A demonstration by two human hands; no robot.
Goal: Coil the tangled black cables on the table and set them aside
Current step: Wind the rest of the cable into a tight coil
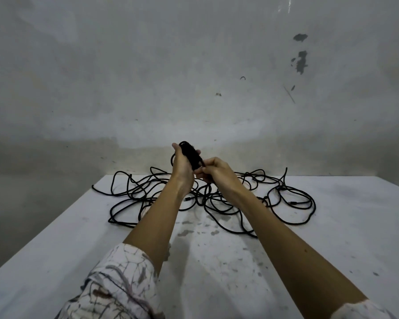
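Black wound cable coil point(190, 155) gripped in left hand point(182, 168), right hand point(213, 172) pinching its strand, above tangled black cables point(217, 199) on white bench point(217, 261).

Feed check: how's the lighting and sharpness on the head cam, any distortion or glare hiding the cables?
Head view: dim, flat light, soft shadows on the table; wide-angle bowing curves its far edge; faint glare streak at top right of the wall; the coil in the left hand reads as a black mass, strands unresolved; right hand pinches a strand; tangled cables stay distinct.
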